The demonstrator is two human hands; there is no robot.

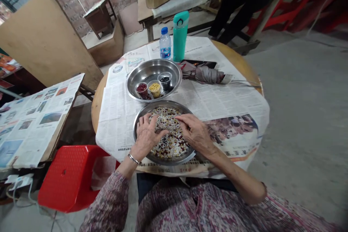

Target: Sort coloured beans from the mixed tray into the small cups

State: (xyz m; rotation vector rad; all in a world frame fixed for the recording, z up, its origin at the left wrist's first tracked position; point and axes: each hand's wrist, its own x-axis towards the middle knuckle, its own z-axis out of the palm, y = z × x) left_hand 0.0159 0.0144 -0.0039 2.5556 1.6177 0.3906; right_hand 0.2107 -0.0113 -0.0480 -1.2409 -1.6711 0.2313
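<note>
A round steel basin (137,145) stands at the near edge of the table, filled with a mix of white grains (172,148) and red, yellow and dark beans. My left hand (148,134) rests over its left side, fingers spread and thumb reaching across the grains. On the right side, my right hand (197,133) hangs over the mix with thumb and forefinger drawn together; anything between them is too small to make out. Behind is a second steel basin (141,70), holding small clear cups of red beans (142,89), yellow beans (154,88) and black beans (165,80).
Newspaper (114,116) covers the round table. At its back stand a water bottle (165,45) and a teal flask (180,38), beside a folded grey umbrella (202,73) and a dark phone-like slab (209,63). A red stool (69,174) is at left. Someone's dark-clothed legs (233,7) show behind.
</note>
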